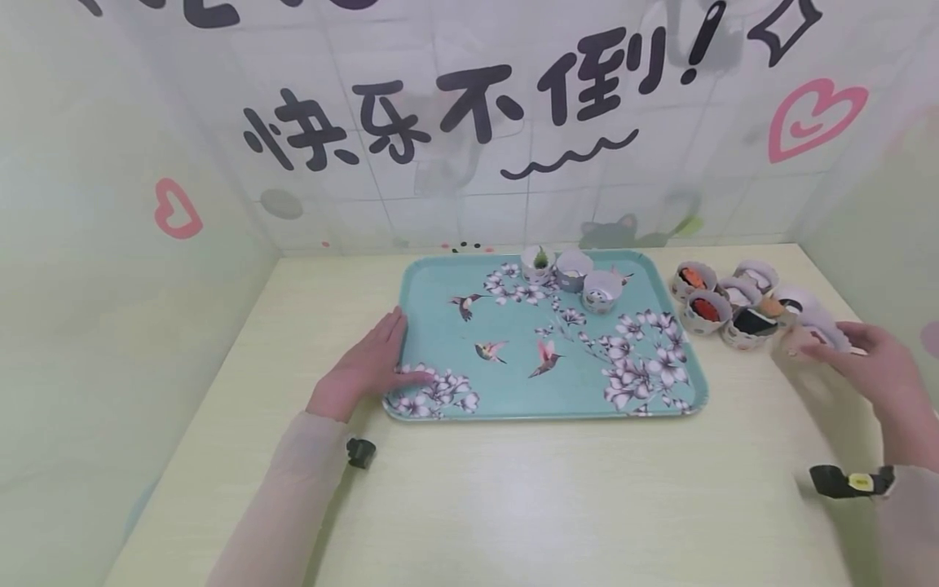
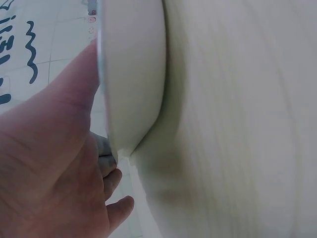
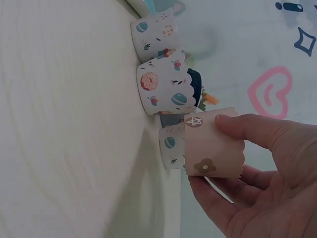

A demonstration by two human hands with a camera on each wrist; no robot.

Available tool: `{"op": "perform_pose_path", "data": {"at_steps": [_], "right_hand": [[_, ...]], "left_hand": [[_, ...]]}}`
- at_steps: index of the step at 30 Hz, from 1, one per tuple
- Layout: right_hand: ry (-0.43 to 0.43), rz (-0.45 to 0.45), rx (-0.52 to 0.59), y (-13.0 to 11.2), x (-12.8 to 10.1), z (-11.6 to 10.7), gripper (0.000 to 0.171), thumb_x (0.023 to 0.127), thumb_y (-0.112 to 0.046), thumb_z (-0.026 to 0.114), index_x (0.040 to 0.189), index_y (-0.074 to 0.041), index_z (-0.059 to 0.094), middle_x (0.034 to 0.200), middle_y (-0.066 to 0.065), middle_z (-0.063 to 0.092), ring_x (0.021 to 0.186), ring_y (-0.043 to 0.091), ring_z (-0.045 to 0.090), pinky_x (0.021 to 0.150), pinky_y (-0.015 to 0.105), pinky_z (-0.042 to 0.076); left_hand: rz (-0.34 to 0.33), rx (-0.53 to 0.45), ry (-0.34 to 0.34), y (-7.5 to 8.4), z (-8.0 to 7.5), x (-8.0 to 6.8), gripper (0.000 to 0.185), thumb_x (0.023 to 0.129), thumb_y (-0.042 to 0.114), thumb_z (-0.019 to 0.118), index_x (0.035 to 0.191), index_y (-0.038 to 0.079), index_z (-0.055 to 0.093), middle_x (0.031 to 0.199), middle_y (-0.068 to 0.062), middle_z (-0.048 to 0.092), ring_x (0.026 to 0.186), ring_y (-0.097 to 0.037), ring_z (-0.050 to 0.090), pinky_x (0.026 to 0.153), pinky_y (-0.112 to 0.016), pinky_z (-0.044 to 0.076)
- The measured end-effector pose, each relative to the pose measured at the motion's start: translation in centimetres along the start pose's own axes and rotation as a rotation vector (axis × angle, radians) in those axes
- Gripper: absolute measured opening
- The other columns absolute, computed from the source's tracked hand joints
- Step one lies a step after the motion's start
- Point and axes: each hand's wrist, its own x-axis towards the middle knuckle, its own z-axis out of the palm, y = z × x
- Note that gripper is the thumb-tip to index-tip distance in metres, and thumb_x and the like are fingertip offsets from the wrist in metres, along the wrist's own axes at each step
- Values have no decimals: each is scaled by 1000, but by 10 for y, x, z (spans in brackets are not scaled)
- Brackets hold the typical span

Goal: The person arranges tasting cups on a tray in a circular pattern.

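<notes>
My left hand (image 1: 363, 367) rests at the near left corner of a turquoise tray (image 1: 440, 326) printed with birds and blossoms. Its thumb lies over the rim; its straight fingers run along the outer side. In the left wrist view the tray's pale outer wall (image 2: 133, 74) stands beside the palm. To the right of the tray, my right hand (image 1: 876, 367) pinches a tan paper cup (image 3: 213, 153) with a star and a flower on it, thumb on one side and fingers on the other. The cup is tilted above the table; its contents are hidden in the right wrist view.
Three paper cups stand at the tray's back, one with a green sprig (image 1: 540, 259). Several more cups cluster right of the tray, including one with red filling (image 1: 706, 310) and one with a black piece (image 1: 754, 321). A printed curtain (image 1: 469, 179) borders the table's back.
</notes>
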Motion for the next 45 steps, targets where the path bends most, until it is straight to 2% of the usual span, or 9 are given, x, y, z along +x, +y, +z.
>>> {"op": "perform_pose_path", "data": {"at_steps": [6, 10, 13, 17, 22, 30, 34, 37, 45], "right_hand": [[33, -52, -2, -6, -6, 0, 80, 97, -40, 59, 148, 14, 29, 146, 41, 32, 116, 52, 37, 73, 25, 32], [52, -104, 21, -11, -9, -1, 76, 96, -38, 63, 146, 12, 35, 123, 5, 55, 97, 8, 53, 70, 21, 33], [64, -151, 47, -16, -11, -1, 46, 93, -36, 68, 132, -16, 55, 99, -31, 42, 81, -22, 34, 64, 14, 35], [45, -194, 72, -27, -13, -2, 32, 92, -33, 71, 119, -30, 54, 92, -40, 38, 76, -27, 38, 60, 9, 37], [11, -190, 34, -42, -16, 1, 76, 93, -37, 69, 145, 10, 40, 103, -32, 41, 78, -30, 35, 62, 11, 35], [-14, -220, 33, -60, -15, 14, 72, 92, -35, 70, 142, 8, 42, 99, -32, 41, 76, -28, 37, 61, 8, 37], [-67, -240, 35, -70, -13, 21, 72, 94, -32, 68, 143, 10, 38, 115, 1, 59, 77, -29, 37, 61, 7, 38], [-97, -261, 25, -78, -13, 27, 71, 95, -30, 67, 143, 13, 37, 127, 33, 51, 77, -28, 37, 60, 7, 40], [-116, -326, 50, -92, -10, 46, 68, 95, -26, 69, 140, 16, 40, 127, 38, 53, 78, -27, 39, 63, 1, 42]], "left_hand": [[-1, -7, -13, 2, -2, -1, 119, 84, 64, 67, 157, -6, 5, 168, -22, -1, 156, -38, 4, 128, -48, 15], [-8, -14, -25, 3, -3, -2, 119, 85, 64, 67, 157, -5, 4, 168, -21, -2, 156, -38, 3, 128, -48, 14], [-11, -10, -27, 3, -4, -2, 119, 85, 64, 67, 158, -5, 3, 168, -21, -2, 156, -38, 3, 128, -47, 14], [-13, -9, -27, 3, -4, -3, 119, 84, 64, 67, 158, -5, 4, 168, -21, -2, 156, -37, 3, 128, -48, 14], [-17, -12, -29, 3, -4, -3, 119, 84, 65, 67, 158, -5, 4, 168, -20, -2, 156, -37, 3, 128, -48, 14], [-22, -11, -33, 4, -5, -3, 118, 85, 63, 68, 158, -5, 4, 168, -21, -2, 156, -37, 3, 128, -48, 15], [-32, -8, -33, 5, -5, -3, 120, 84, 65, 67, 158, -4, 4, 168, -20, -1, 156, -37, 3, 128, -48, 15], [-36, -5, -33, 5, -4, -2, 121, 83, 66, 67, 158, -3, 3, 168, -20, -2, 156, -37, 3, 128, -49, 15], [-31, 10, -28, 2, -1, 0, 121, 83, 67, 66, 158, -4, 3, 168, -20, -1, 156, -37, 4, 128, -48, 16]]}}
